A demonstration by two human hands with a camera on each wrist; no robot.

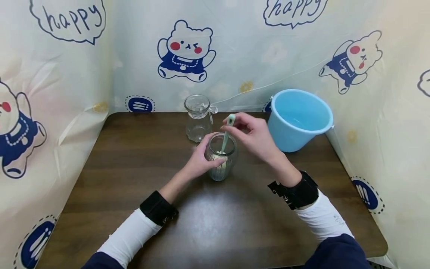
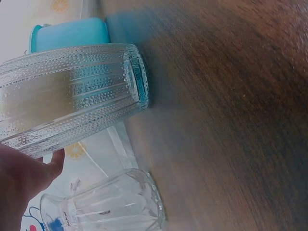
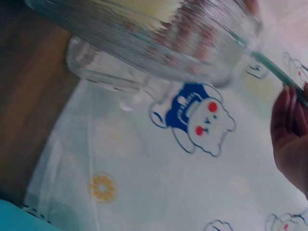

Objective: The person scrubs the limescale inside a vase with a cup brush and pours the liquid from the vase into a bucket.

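Observation:
My left hand (image 1: 197,160) grips a ribbed clear glass jar (image 1: 220,174) around its upper side, thumb in front. In the left wrist view the beaded, ridged wall of the jar (image 2: 103,103) shows, its base close to the table. My right hand (image 1: 258,137) pinches the top of a light green handle of a bottle brush (image 1: 225,141), between thumb and fingers above the jar's mouth. The handle slants down into the jar. Inside, the pale yellow brush head (image 3: 154,12) appears blurred through the glass.
A second clear glass bottle (image 1: 197,127) with a tag at its neck stands just behind the jar. To the back right is a light blue bucket (image 1: 292,134). The brown wooden table (image 1: 134,157) is bordered by printed cloth (image 1: 242,59) behind and at both sides.

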